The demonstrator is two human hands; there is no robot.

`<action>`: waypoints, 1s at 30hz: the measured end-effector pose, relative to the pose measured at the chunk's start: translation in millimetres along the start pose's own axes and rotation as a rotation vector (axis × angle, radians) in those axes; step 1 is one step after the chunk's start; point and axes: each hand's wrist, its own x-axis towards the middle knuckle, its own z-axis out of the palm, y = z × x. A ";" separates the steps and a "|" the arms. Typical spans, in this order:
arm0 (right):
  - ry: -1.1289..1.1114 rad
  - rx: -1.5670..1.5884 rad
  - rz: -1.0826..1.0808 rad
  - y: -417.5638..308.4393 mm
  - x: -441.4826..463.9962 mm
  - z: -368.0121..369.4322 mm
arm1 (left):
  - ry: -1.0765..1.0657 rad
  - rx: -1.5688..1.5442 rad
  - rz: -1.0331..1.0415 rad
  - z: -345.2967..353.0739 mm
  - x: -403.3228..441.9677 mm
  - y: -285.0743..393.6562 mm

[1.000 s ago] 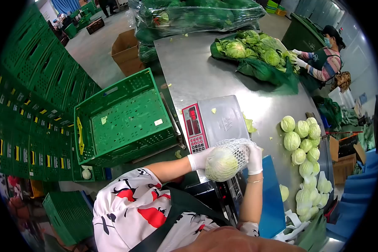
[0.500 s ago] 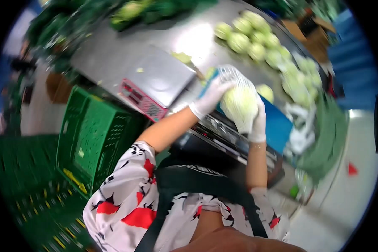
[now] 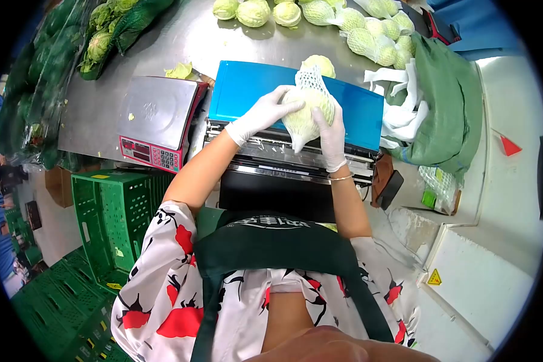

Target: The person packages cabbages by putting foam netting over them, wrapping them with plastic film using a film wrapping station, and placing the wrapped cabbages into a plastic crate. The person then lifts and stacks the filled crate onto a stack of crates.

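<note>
A pale green cabbage (image 3: 308,111) in a white foam net sleeve is held up between my two gloved hands. My left hand (image 3: 264,114) grips its left side, thumb across the front. On the right side my right hand (image 3: 332,137) is wrapped round it, thumb in front. Loose net stands up at the top and gathers to a point at the bottom. Below them is a wrapping machine with a blue top (image 3: 241,84) and a metal front strip. Behind the held one, another cabbage (image 3: 320,64) rests at the machine's far edge, partly hidden.
Left of the machine stands a red-framed scale (image 3: 157,114). Loose cabbages (image 3: 253,13) and netted cabbages (image 3: 377,42) lie along the back. White foam nets (image 3: 404,108) hang by a green bag (image 3: 446,102) at right. A green crate (image 3: 102,223) is at lower left.
My view has turned and shifted, bringing the whole blue machine top into sight. Both hands still hold the netted cabbage; my left hand has shifted from its upper part to its left side.
</note>
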 end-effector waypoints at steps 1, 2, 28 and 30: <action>0.007 0.046 0.012 -1.0 -2.8 -0.2 | 0.004 -0.014 0.028 1.7 -4.8 3.5; 0.013 0.092 0.027 -1.3 -7.1 -0.2 | 0.021 0.126 0.037 8.0 -12.4 6.1; 0.347 -0.893 0.017 66.2 -92.7 -66.0 | 0.616 1.104 0.060 -36.9 -143.7 -84.6; 0.327 -0.889 0.046 61.3 -89.9 -67.3 | 0.571 1.070 0.085 -21.7 -134.8 -92.4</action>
